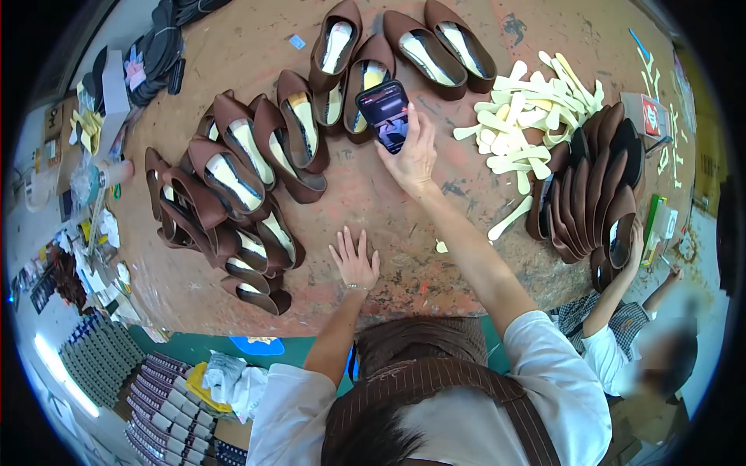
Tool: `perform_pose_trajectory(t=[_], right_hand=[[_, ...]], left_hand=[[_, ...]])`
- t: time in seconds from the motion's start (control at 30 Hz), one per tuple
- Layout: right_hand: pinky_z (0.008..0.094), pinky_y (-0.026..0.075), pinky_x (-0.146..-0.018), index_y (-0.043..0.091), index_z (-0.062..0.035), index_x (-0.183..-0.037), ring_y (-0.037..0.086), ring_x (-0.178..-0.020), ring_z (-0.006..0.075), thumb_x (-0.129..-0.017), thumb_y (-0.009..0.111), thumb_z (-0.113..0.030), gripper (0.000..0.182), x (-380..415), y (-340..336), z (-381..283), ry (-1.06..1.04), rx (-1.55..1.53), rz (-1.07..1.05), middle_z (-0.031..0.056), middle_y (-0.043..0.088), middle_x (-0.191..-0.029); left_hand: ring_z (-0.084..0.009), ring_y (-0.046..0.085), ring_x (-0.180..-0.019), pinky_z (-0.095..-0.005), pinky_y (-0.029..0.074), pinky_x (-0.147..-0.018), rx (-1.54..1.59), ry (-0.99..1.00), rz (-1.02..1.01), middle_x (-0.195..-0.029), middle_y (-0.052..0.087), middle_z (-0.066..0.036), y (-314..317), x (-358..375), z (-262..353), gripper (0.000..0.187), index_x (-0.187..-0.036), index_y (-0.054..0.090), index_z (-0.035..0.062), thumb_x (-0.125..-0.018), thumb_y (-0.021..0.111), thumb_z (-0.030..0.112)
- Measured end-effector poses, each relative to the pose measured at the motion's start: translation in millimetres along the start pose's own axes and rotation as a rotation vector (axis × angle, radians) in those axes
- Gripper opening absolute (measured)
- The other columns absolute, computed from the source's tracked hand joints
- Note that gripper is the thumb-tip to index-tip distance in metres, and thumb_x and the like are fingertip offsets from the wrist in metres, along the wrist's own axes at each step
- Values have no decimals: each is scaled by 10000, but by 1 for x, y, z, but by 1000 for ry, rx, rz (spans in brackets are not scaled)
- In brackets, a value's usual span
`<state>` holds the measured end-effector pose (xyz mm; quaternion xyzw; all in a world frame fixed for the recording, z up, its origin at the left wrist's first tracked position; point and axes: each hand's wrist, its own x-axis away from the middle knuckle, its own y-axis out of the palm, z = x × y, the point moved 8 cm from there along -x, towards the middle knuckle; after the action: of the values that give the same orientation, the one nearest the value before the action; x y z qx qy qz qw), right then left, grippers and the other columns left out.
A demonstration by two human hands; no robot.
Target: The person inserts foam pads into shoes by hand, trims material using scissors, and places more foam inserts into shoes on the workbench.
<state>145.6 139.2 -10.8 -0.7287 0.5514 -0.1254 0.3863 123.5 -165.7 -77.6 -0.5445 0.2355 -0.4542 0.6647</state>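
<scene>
My right hand grips a smartphone with a lit screen, fingers around its right edge, held over the table. Spread flat on the tabletop, my left hand holds nothing. Left of it lies a heap of brown shoes with pale insole strips showing inside. More brown shoes stand in pairs beyond the phone, and one brown shoe is partly hidden behind it. To the right of my right hand is a pile of cream-coloured insole pieces, with a single insole piece lying apart nearer me.
A row of nested brown shoes stands at the table's right, where another person's hand touches it. A small box sits behind. Dark material lies at the far left. Stacked boxes stand on the floor, lower left.
</scene>
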Motion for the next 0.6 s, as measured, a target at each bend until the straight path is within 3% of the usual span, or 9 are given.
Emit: perform_pose_trajectory(t=[0.1, 0.33, 0.6], right_hand=[[491, 524, -890, 225, -91, -1555, 466, -1219, 419, -672, 885, -243, 1113, -1, 15, -17, -12, -21, -51, 224, 427, -1333], [502, 520, -897, 220, -107, -1555, 458, -1220, 435, -679, 891, -217, 1109, -7, 53, -59, -116, -96, -100, 232, 402, -1349], [514, 496, -939, 201, -93, -1559, 432, -1229, 445, -693, 874, -177, 1100, -58, 108, -103, -137, -116, -95, 228, 405, -1359]], left_hand=[[-435, 195, -1503, -654, 99, -1190, 8, 15, 20, -1623, 235, -247, -3, 0, 1, 656, -1499, 443, 120, -918, 583, 388], [-419, 214, -1502, -679, 132, -1172, 36, -12, 6, -1632, 232, -218, 1, 2, -2, 657, -1512, 449, 163, -922, 574, 423], [-418, 229, -1499, -670, 140, -1177, 75, -2, 40, -1628, 248, -216, 0, 2, -4, 665, -1514, 442, 186, -908, 603, 405]])
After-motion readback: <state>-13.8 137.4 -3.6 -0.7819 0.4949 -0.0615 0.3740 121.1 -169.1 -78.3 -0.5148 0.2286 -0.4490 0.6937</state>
